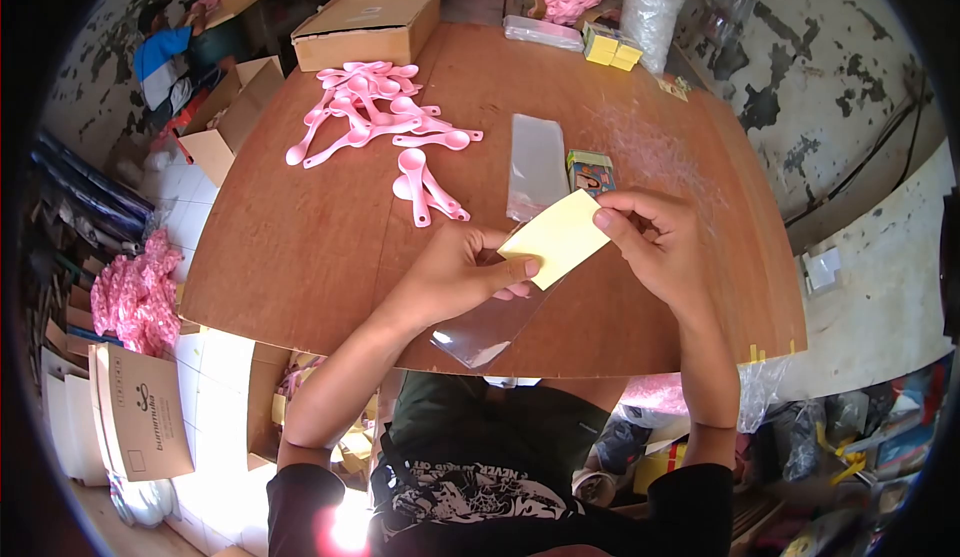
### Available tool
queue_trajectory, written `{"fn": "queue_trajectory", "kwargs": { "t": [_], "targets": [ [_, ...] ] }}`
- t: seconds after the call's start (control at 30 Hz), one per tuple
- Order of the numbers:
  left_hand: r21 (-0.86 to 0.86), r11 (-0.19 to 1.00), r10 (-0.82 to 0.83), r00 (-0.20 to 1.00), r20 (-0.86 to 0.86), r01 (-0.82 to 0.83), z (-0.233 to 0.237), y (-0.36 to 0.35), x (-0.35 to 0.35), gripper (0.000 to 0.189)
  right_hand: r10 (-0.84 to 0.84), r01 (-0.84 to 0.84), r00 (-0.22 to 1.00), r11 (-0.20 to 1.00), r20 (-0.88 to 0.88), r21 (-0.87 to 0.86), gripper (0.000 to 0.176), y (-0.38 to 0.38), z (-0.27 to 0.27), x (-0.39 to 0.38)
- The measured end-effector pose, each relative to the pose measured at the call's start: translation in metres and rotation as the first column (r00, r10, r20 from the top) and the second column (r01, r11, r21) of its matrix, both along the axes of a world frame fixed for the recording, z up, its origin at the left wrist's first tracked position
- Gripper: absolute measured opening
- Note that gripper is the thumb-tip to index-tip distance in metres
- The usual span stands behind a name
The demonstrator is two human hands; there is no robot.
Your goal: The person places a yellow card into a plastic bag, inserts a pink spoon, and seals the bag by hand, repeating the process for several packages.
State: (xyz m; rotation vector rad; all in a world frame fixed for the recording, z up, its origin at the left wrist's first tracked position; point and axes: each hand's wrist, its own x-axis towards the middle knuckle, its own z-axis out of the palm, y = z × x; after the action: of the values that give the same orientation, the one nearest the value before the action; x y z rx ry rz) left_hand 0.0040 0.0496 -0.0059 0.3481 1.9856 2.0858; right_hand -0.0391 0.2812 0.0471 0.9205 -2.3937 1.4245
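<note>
A pale yellow card (pixel 562 241) is held between my two hands above the table's near part. My left hand (pixel 465 275) grips its lower left end, thumb on top. At the upper right corner, my right hand (pixel 655 242) pinches the card between thumb and fingers. A clear plastic bag (pixel 478 342) hangs below the card by my left hand; whether my fingers also hold it is hidden. Just beyond the card lie a stack of clear bags (pixel 537 157) and a small stack of printed cards (pixel 592 171). Two pink spoons (pixel 428 189) lie left of these.
A pile of pink spoons (pixel 365 107) lies on the brown table (pixel 290 247), before a cardboard box (pixel 366 32). Yellow card stacks (pixel 612 47) and a roll of clear plastic (pixel 655 12) are at the far right. Another person (pixel 165 57) sits at far left.
</note>
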Motion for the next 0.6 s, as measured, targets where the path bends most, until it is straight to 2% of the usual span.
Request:
{"fn": "queue_trajectory", "kwargs": {
  "t": [0.17,0.23,0.33,0.37,0.4,0.43,0.47,0.5,0.53,0.57,0.6],
  "targets": [
    [-0.071,0.997,-0.023,0.998,-0.058,0.019,0.01,0.006,0.004,0.028,0.034,-0.033,0.997,0.999,0.074,-0.007,0.011,-0.012,0.003,0.015],
    [-0.047,0.999,-0.006,0.995,-0.095,0.002,0.009,0.009,0.003,0.028,0.032,-0.03,0.995,0.999,0.096,-0.02,0.01,-0.013,0.002,0.016],
    [0.001,1.0,0.016,0.992,-0.121,-0.016,0.011,0.009,0.003,0.025,0.061,-0.061,0.998,0.998,0.016,0.004,0.012,-0.011,-0.003,0.014],
    [0.024,1.0,0.02,0.993,-0.112,-0.017,0.013,0.008,0.003,0.023,0.13,-0.129,0.992,0.99,-0.007,0.048,0.013,-0.01,-0.003,0.014],
    [0.024,1.0,0.02,0.994,-0.111,-0.018,0.015,0.008,0.003,0.023,0.198,-0.195,0.98,0.976,-0.027,0.093,0.015,-0.01,-0.004,0.013],
    [-0.027,0.999,0.032,0.989,-0.147,-0.037,0.017,0.008,0.002,0.023,0.198,-0.195,0.98,0.976,-0.026,0.091,0.015,-0.012,-0.006,0.013],
    [-0.077,0.995,0.043,0.982,-0.183,-0.057,0.017,0.008,0.002,0.023,0.228,-0.227,0.974,0.972,-0.01,0.059,0.015,-0.015,-0.008,0.013],
    [-0.077,0.995,0.042,0.983,-0.177,-0.057,0.016,0.009,0.001,0.023,0.258,-0.258,0.966,0.966,0.008,0.025,0.016,-0.016,-0.01,0.014],
    [-0.058,0.994,0.071,0.965,-0.251,-0.088,0.013,0.011,0.0,0.024,0.258,-0.258,0.966,0.966,0.017,0.022,0.016,-0.016,-0.012,0.014],
    [-0.037,0.992,0.101,0.942,-0.321,-0.119,0.011,0.012,0.0,0.024,0.285,-0.279,0.95,0.958,0.13,-0.059,0.018,-0.016,-0.013,0.014],
    [-0.041,0.992,0.101,0.946,-0.308,-0.119,0.009,0.013,0.0,0.024,0.318,-0.29,0.917,0.946,0.24,-0.143,0.019,-0.016,-0.014,0.014]
  ]
}}
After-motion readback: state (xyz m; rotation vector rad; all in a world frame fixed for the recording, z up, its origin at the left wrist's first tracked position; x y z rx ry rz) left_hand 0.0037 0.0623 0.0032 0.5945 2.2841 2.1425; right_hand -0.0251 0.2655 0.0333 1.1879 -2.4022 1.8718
